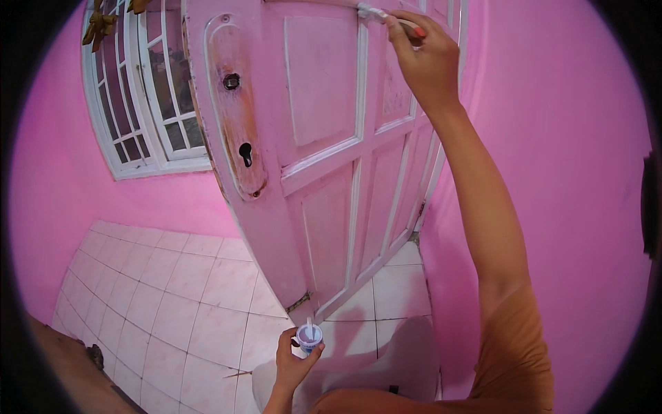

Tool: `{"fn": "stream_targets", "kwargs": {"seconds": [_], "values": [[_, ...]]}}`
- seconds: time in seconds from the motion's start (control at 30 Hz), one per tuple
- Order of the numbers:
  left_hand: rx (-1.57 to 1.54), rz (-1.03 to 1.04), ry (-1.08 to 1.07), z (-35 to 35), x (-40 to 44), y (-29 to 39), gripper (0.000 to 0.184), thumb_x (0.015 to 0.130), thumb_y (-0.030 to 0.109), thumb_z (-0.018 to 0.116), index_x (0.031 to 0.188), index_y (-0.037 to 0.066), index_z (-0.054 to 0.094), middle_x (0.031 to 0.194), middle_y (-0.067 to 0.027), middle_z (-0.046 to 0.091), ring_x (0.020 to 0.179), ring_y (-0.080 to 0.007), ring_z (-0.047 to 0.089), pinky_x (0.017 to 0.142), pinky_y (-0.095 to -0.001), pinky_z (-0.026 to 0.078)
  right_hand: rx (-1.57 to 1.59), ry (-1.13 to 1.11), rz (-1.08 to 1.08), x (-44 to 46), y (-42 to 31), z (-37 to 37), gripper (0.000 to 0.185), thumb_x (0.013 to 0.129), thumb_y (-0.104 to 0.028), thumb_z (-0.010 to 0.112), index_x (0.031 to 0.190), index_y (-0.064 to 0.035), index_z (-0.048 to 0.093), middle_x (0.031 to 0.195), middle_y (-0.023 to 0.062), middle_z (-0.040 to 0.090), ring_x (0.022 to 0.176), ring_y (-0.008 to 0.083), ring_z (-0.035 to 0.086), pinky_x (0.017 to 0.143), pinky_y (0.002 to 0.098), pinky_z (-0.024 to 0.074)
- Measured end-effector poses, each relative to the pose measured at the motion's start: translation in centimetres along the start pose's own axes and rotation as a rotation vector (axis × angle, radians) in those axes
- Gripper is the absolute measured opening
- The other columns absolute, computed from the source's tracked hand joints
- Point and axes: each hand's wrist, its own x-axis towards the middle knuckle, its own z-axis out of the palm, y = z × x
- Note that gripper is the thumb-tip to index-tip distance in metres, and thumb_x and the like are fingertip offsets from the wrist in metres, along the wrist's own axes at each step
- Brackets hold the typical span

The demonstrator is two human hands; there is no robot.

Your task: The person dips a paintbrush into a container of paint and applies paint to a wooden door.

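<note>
My right hand is raised and closed around the handle of a paintbrush. White paint coats the bristles, which touch the panel trim of a pink door near the top of the view. Low in the view, my left hand grips a small cup of paint from the sides. A pale stick or strip stands in the cup, and white shows inside it. Some of the door's trim is white, while the flat panels are pink.
A worn lock plate with a keyhole sits on the door's left side. Behind it is a white barred window. Pink wall rises close on the right. Pale tiles cover the floor, and a grey rounded surface lies below my hands.
</note>
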Motion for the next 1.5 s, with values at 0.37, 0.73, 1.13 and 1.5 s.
{"fn": "stream_targets", "kwargs": {"seconds": [0.37, 0.73, 1.13, 1.5], "values": [[-0.001, -0.008, -0.019, -0.4, 0.1, 0.4, 0.057, 0.077, 0.024, 0.093, 0.12, 0.001, 0.062, 0.108, -0.0087, 0.068, 0.092, -0.0179, 0.063, 0.083, -0.0329, 0.051, -0.075, -0.361, 0.302, -18.3, -3.7, -3.9, 0.018, 0.097, -0.013, 0.073, 0.112, -0.0028, 0.072, 0.093, 0.0129, 0.068, 0.076, 0.0287, 0.067, 0.068, 0.0379, 0.0534], [-0.025, -0.015, -0.081, 0.6, -0.3, 0.9, 0.057, 0.079, 0.019, 0.091, 0.124, 0.0, 0.06, 0.112, -0.0088, 0.067, 0.099, -0.0184, 0.064, 0.089, -0.0331, 0.051, -0.027, -0.236, 0.446, -21.3, -4.3, -6.2, 0.018, 0.096, -0.008, 0.076, 0.113, -0.003, 0.074, 0.087, 0.008, 0.066, 0.073, 0.016, 0.062, 0.067, 0.0299, 0.0516], [-0.037, 0.001, -0.034, 3.4, -0.7, 1.3, 0.059, 0.082, 0.016, 0.088, 0.131, 0.001, 0.058, 0.115, -0.0094, 0.066, 0.108, -0.0196, 0.064, 0.098, -0.0349, 0.05, 0.387, -0.24, 1.164, -27.4, -10.0, -13.5, 0.02, 0.099, -0.009, 0.073, 0.115, 0.0026, 0.07, 0.093, 0.0072, 0.069, 0.083, 0.0133, 0.069, 0.075, 0.0279, 0.0548], [-0.098, 0.074, -0.007, 3.3, 0.2, -0.2, 0.066, 0.078, 0.013, 0.09, 0.133, 0.002, 0.056, 0.129, -0.013, 0.061, 0.116, -0.0249, 0.061, 0.094, -0.0365, 0.05, 0.543, -0.798, 1.24, -27.5, -19.3, -13.4, 0.015, 0.1, -0.009, 0.073, 0.109, 0.0027, 0.07, 0.084, 0.0017, 0.071, 0.078, 0.008, 0.064, 0.073, 0.0253, 0.0522]]}}
